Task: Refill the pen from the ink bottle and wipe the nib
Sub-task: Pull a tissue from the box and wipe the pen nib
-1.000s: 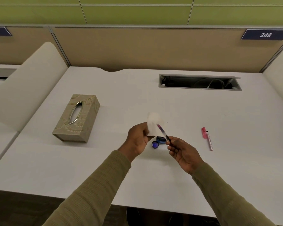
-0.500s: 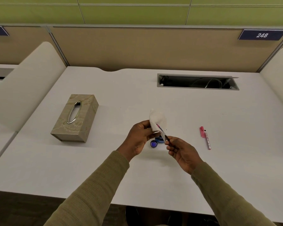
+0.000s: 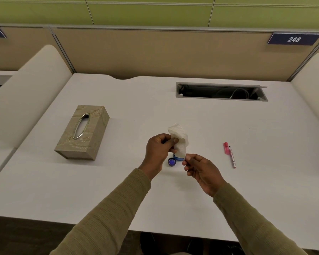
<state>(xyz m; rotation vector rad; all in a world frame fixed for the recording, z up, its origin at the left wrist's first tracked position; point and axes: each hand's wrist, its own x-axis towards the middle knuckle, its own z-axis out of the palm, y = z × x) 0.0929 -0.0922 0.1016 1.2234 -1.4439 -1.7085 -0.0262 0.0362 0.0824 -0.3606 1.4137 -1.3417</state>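
My left hand pinches a white tissue above the desk's middle. The tissue is folded around the front of the pen, so the pen is hidden in it. My right hand grips the pen's rear end just below the tissue, fingertips touching the paper's lower edge. Under the hands on the white desk sits the small blue ink bottle, partly covered by the tissue, with its dark blue cap lying beside it on the left.
A beige tissue box with a metal-rimmed slot lies at the left. A pink pen cap and barrel part lie to the right of my hands. A cable tray opening is at the back right. Cream dividers flank both sides.
The pen's nib end was bare beside the tissue; my left hand has since wrapped the tissue over it, and the pen no longer shows.
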